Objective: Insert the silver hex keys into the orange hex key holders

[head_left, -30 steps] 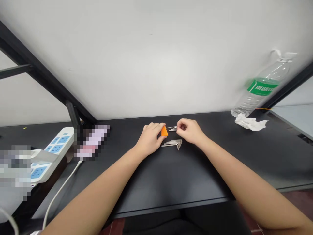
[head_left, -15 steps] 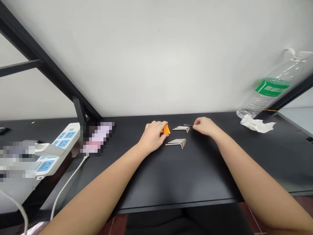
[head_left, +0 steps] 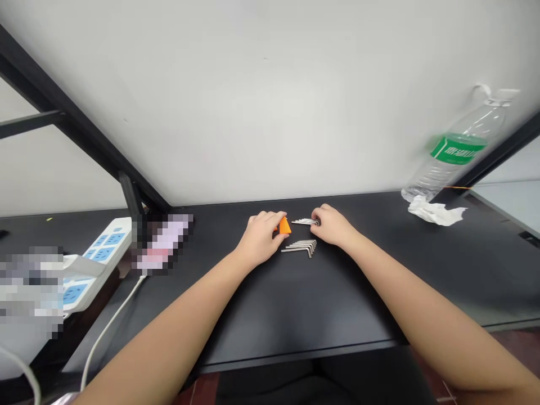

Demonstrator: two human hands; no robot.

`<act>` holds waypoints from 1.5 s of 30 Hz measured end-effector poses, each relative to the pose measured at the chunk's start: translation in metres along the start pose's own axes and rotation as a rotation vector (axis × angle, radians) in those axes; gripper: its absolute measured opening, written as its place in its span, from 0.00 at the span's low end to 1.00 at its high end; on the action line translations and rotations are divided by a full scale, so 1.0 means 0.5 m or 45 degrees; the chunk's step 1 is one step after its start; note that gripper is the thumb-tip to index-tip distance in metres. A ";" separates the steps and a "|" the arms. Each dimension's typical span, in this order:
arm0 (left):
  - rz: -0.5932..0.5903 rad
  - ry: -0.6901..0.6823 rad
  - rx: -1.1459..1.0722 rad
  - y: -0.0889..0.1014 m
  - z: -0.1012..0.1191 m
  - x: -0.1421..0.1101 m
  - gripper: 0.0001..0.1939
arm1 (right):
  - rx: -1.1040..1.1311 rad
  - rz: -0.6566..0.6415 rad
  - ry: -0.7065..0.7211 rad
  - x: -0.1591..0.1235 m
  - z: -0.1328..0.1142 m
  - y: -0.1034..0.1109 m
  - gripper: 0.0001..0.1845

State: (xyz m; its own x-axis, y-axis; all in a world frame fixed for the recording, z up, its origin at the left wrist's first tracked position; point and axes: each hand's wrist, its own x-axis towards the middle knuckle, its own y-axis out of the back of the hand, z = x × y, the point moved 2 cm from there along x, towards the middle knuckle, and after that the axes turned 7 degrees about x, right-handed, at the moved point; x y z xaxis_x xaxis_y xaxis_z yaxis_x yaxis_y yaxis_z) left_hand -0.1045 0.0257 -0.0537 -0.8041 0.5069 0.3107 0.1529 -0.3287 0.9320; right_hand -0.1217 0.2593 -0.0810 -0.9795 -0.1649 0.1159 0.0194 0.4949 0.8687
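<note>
My left hand (head_left: 260, 238) is closed on an orange hex key holder (head_left: 285, 225), pinched between thumb and fingers above the black table. To its right lies an upper row of several metal hex keys (head_left: 304, 221), long arms pointing left. My right hand (head_left: 331, 225) is pinched at the bent ends of that row, on a hex key that its fingers partly cover. Nearer to me, a second row of hex keys (head_left: 300, 246) lies side by side on the table, its short bent ends toward the right.
A large clear bottle with a green label (head_left: 458, 149) leans at the back right, crumpled tissue (head_left: 436, 212) beside it. At left are a white power strip (head_left: 105, 242), a blurred-out phone-like object (head_left: 166, 242) and its white cable (head_left: 112, 326). A wall bounds the black table (head_left: 312, 309) behind.
My right hand has moved left, bringing the hex key it held to the upper row's bent ends. My left hand keeps hold of the orange holder. The view has shifted slightly.
</note>
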 end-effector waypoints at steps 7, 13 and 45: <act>0.012 -0.026 -0.052 -0.002 0.008 -0.003 0.23 | 0.026 0.176 0.123 0.000 -0.006 0.006 0.09; 0.019 -0.099 -0.143 0.002 0.027 -0.006 0.24 | 0.547 0.180 0.591 -0.026 -0.069 0.027 0.04; 0.121 0.037 -0.159 -0.007 -0.005 -0.005 0.24 | 0.180 0.154 0.054 0.005 0.025 0.033 0.09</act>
State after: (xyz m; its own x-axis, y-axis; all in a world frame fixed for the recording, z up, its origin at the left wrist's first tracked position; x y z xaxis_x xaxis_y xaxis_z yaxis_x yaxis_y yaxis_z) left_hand -0.1041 0.0236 -0.0582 -0.8061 0.4459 0.3890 0.1578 -0.4716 0.8676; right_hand -0.1262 0.2776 -0.0724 -0.9623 -0.1312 0.2382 0.1053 0.6277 0.7713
